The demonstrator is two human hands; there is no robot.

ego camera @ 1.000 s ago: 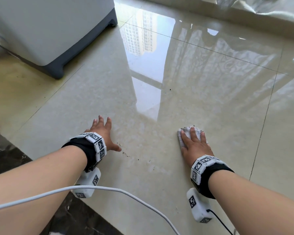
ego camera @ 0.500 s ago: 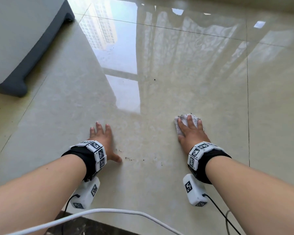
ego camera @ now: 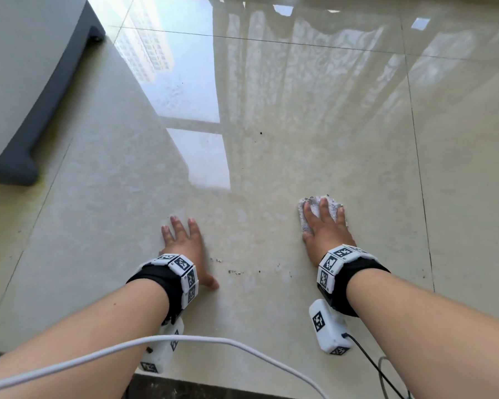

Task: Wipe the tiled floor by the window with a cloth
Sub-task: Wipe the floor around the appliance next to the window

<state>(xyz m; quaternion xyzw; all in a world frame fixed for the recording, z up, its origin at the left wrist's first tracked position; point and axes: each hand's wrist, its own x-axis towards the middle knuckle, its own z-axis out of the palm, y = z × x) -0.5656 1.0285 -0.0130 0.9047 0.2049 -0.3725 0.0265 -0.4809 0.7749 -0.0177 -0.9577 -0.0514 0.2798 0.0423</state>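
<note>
Bare forearms, no sleeves. Black wrist straps (ego camera: 153,279) ringed with white tag-printed blocks (ego camera: 333,259) (square black-and-white patterns). White boxes (ego camera: 327,326) under both wrists, each trailing a thin cable (ego camera: 369,361).

two hands: the left hand (ego camera: 189,249) at seven o'clock, the right hand (ego camera: 327,231) at five. one cloth (ego camera: 314,210). two marker wristbands (ego camera: 182,272). one white cable (ego camera: 202,345). one grey appliance (ego camera: 26,67) at ten o'clock.
</note>
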